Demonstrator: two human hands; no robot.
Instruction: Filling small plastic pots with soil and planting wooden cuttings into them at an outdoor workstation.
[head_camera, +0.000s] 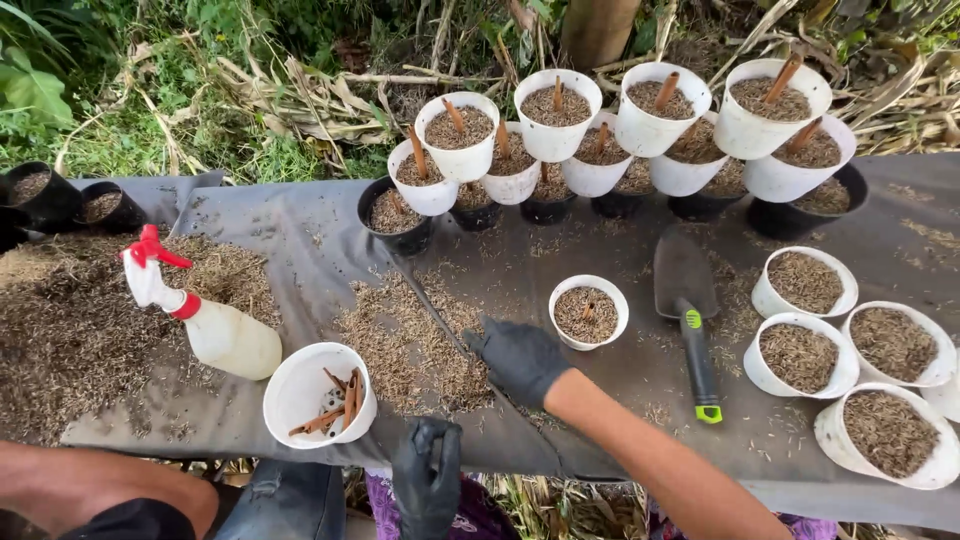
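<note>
Two black-gloved hands, right hand (520, 358) spread flat on husk pile (410, 340), one small filled white pot (588, 311) just beside it, left hand (428, 475) loosely curled, empty, near one tipped white cup (318, 393) of sticks, one trowel (688, 300), one spray bottle (205, 315).

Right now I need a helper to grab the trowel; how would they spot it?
On the grey sheet, look right of the single white pot beside the gloved right hand. The trowel lies flat there, the only tool with a black and green handle.

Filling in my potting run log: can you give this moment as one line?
right hand: gloved, flat on husk pile | left hand: gloved, low, empty | nearest: filled white pot, trowel, spray bottle
</note>
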